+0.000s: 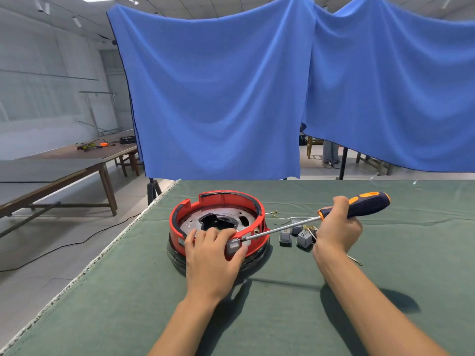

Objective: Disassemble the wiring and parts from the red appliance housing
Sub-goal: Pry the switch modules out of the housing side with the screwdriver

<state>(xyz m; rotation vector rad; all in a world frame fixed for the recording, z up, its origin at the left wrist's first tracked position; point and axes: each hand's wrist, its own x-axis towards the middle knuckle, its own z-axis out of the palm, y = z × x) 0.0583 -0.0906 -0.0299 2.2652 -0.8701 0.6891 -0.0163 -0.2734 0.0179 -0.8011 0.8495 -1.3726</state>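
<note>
One red appliance housing (218,222) sits on the green-covered desk (282,317), near its left edge. The housing is a round, open-topped ring with notched walls, a black band along parts of its rim and a black base. Inside lies a perforated metal plate (195,222) with a dark irregular opening at the centre. One small white block (233,247) is set in the near wall.

One screwdriver (334,217), with an orange-and-dark-blue handle, is clasped in the right hand (336,232); its shaft slants down-left and the tip meets the housing wall beside the white block. The left hand (213,260) grasps the near wall of the housing, fingers curled over the rim.

Three small grey box-shaped components (304,238) lie just right of the housing, with thin loose wires (282,217) among them.
</note>
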